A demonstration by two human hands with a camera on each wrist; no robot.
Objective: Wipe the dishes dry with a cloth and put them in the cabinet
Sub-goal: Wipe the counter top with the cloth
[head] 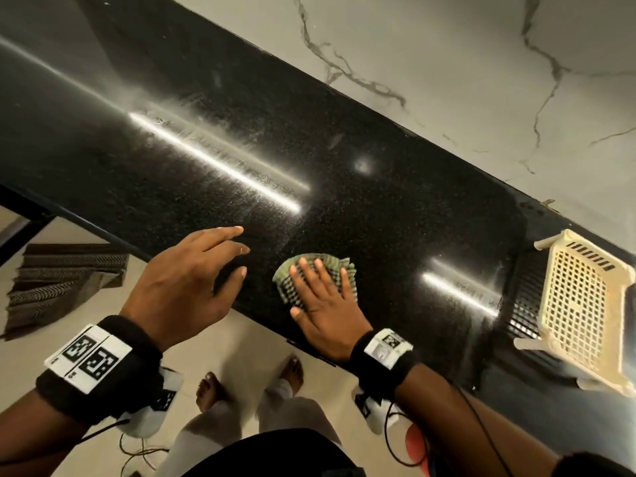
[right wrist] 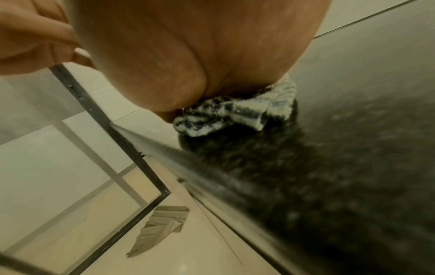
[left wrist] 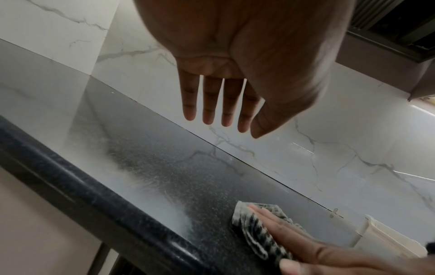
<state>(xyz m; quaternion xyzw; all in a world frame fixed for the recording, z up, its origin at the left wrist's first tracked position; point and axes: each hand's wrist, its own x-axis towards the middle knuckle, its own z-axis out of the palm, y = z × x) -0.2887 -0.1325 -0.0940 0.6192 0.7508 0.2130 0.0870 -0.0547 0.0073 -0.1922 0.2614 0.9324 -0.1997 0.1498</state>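
Note:
A bunched striped cloth (head: 339,266) lies on the black granite counter (head: 241,139) near its front edge. My right hand (head: 321,297) presses flat on the cloth with straight fingers. The cloth (left wrist: 256,228) shows under those fingers (left wrist: 277,221) in the left wrist view, and the cloth (right wrist: 235,111) bulges out beneath my palm in the right wrist view. My left hand (head: 192,277) hovers open just left of it, over the counter edge, fingers (left wrist: 209,104) straight and holding nothing. No dishes are in view.
An empty cream plastic basket (head: 585,304) sits at the counter's right end, with its corner (left wrist: 376,234) visible low in the left wrist view. A marble-tiled wall (head: 481,63) backs the counter. A striped mat (head: 65,280) lies on the floor at left, below the counter.

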